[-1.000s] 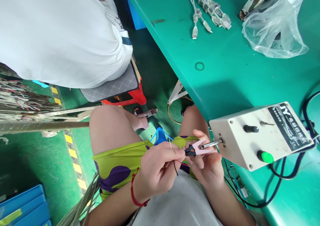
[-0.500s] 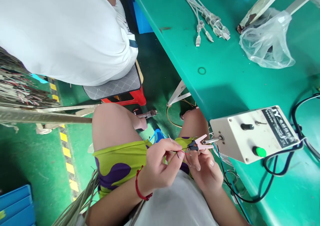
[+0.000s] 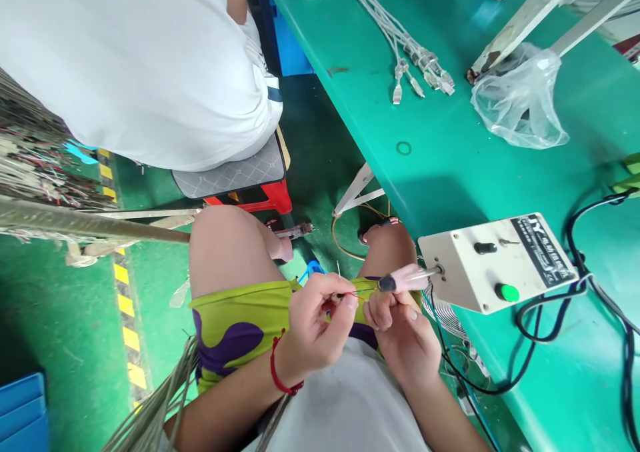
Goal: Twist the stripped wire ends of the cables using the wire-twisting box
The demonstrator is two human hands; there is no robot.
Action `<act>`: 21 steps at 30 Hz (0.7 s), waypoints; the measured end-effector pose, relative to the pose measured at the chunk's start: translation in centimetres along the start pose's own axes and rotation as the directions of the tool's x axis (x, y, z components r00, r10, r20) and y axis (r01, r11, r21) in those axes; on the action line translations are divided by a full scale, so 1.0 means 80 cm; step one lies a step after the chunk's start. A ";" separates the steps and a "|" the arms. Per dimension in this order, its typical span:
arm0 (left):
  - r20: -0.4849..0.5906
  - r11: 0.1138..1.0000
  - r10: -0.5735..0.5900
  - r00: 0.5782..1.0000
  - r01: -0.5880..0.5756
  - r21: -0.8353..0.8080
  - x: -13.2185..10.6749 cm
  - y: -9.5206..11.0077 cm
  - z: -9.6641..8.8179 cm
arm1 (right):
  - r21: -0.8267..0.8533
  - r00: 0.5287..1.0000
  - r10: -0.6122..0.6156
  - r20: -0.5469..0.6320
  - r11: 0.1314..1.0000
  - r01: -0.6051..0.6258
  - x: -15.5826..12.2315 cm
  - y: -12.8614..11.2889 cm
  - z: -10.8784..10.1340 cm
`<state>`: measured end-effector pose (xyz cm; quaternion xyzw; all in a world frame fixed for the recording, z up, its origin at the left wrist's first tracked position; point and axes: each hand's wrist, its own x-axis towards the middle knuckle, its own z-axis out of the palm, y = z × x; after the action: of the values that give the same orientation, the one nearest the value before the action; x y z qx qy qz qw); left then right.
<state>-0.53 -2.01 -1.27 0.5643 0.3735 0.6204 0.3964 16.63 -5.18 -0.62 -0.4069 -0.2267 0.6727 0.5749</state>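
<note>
Thin coloured wires (image 3: 361, 293) are pinched between the thumb and fingers of my left hand (image 3: 320, 322). From that pinch they run to the dark tip of a pink clip (image 3: 407, 279). The clip sits on the metal shaft of a white box machine (image 3: 495, 262) and looks smeared, as if spinning. Just below the clip is my right hand (image 3: 410, 339), its fingers curled close to the wire ends; whatever they may hold is hidden. On the machine are a black knob, a small switch and a green button (image 3: 507, 293).
White USB cables (image 3: 400, 45) and a clear plastic bag (image 3: 520, 99) lie on the green table (image 3: 440, 165). Black cords (image 3: 550, 342) loop beside the machine. A person in a white shirt (image 3: 150, 65) sits on a red stool (image 3: 277, 195) at left. Grey cables (image 3: 160, 399) hang by my left arm.
The pink clip, sharp with its two handles spread before, is now a blurred cone. My right fingers have curled in beneath it. My left hand has barely moved; the view has tilted slightly up.
</note>
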 end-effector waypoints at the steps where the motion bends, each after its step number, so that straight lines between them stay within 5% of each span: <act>1: 0.003 1.000 0.003 1.000 -0.003 0.005 0.001 0.001 0.000 | -0.002 1.000 0.009 -0.020 1.000 -0.009 0.000 -0.002 0.001; 6: 0.019 1.000 0.007 1.000 -0.007 0.007 0.004 0.003 0.001 | 0.027 0.996 0.032 -0.086 0.999 -0.029 0.010 -0.015 0.006; 15: 0.035 0.999 0.051 0.998 -0.051 -0.012 0.012 0.005 0.002 | 0.079 0.996 0.015 0.090 0.997 -0.022 0.037 -0.035 0.021; 21: 0.083 0.997 0.083 0.993 -0.083 -0.008 0.012 0.003 0.002 | -0.022 1.000 -0.001 -0.005 1.000 0.001 0.038 -0.035 0.030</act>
<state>-0.46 -1.23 -0.63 0.6037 0.3317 0.6132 0.3866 16.36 -1.24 2.05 -0.4147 -0.2330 0.6689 0.5713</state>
